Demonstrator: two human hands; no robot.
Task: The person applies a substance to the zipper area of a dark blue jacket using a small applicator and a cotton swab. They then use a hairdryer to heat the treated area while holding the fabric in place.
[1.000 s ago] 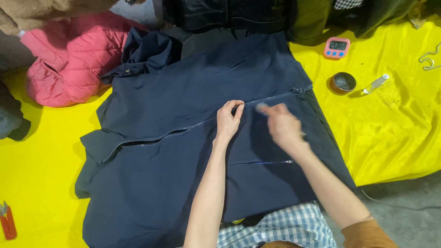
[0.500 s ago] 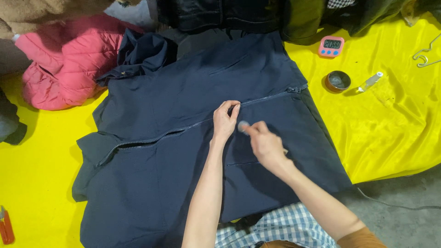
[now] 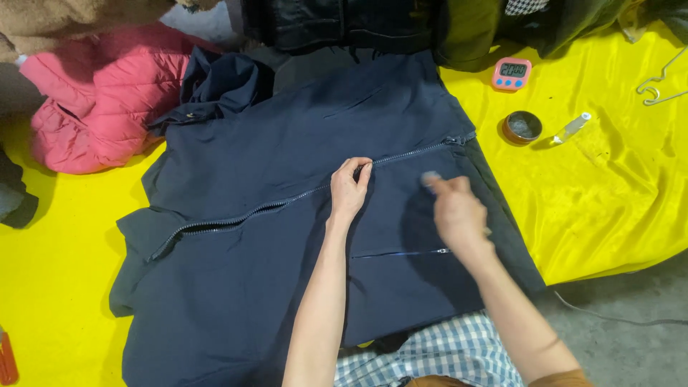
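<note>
A navy zip-up jacket [image 3: 287, 272] lies spread flat on a yellow cloth [image 3: 609, 201], its closed zipper [image 3: 244, 215] running diagonally from lower left to upper right. My left hand [image 3: 350, 188] rests on the zipper line, fingertips pinched on the jacket there. To the right of it, my right hand [image 3: 457, 211] is blurred just below the zipper, with its fingers closed on a small pale object [image 3: 430, 178] that I cannot identify. A second short zipper [image 3: 401, 253] lies below my right hand.
A pink digital timer [image 3: 512, 74], a round open tin [image 3: 522, 127] and a small clear bottle [image 3: 571, 127] sit on the cloth to the right. A wire hanger [image 3: 658, 82] lies far right. A pink puffy jacket [image 3: 93, 100] is at upper left and dark garments [image 3: 344, 21] lie along the top.
My right hand slid left along the zipper toward my left hand, then back right to where it is now. My left hand stayed on the zipper.
</note>
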